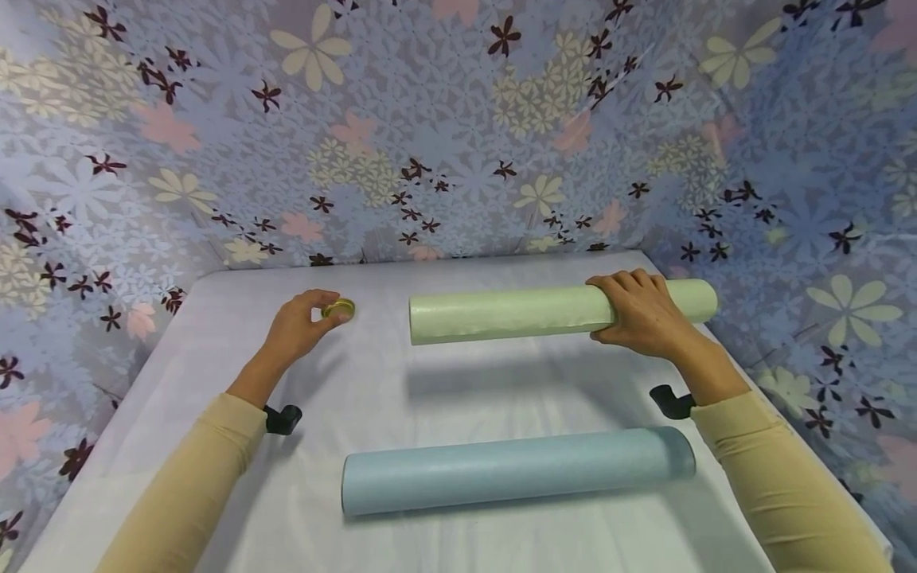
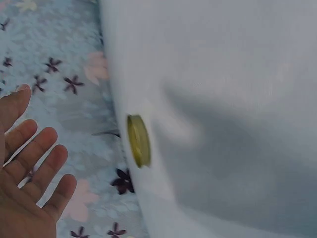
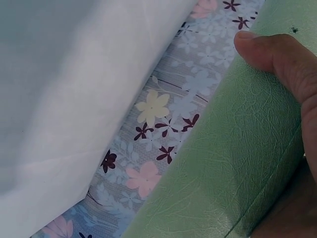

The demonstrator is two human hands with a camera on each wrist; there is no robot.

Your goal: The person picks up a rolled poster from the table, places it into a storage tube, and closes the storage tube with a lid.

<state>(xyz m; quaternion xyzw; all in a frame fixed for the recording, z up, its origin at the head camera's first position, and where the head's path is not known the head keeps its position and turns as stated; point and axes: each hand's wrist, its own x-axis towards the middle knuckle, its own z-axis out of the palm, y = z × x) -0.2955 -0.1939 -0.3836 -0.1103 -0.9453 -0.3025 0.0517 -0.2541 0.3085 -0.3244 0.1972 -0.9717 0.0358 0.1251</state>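
Note:
My right hand [image 1: 637, 310] grips a pale green roll [image 1: 509, 313] of sheet material near its right end, holding it above the white surface. In the right wrist view the thumb [image 3: 262, 52] lies across the creased, leather-like roll [image 3: 208, 153]. At the left, my left hand [image 1: 297, 322] is over a small round gold-yellow thing [image 1: 345, 307], a lid or a tape roll; I cannot tell which. Seen from the left wrist, the hand [image 2: 32, 178] has spread fingers, apart from the round thing [image 2: 139, 141]. A light blue roll [image 1: 516, 471] lies in front.
A white cloth [image 1: 387, 382] covers the table. Floral fabric [image 1: 430, 135] hangs behind and along both sides of it. Dark wrist mounts [image 1: 282, 419] stick out from both sleeves. The green roll's shadow falls on the cloth between the two rolls.

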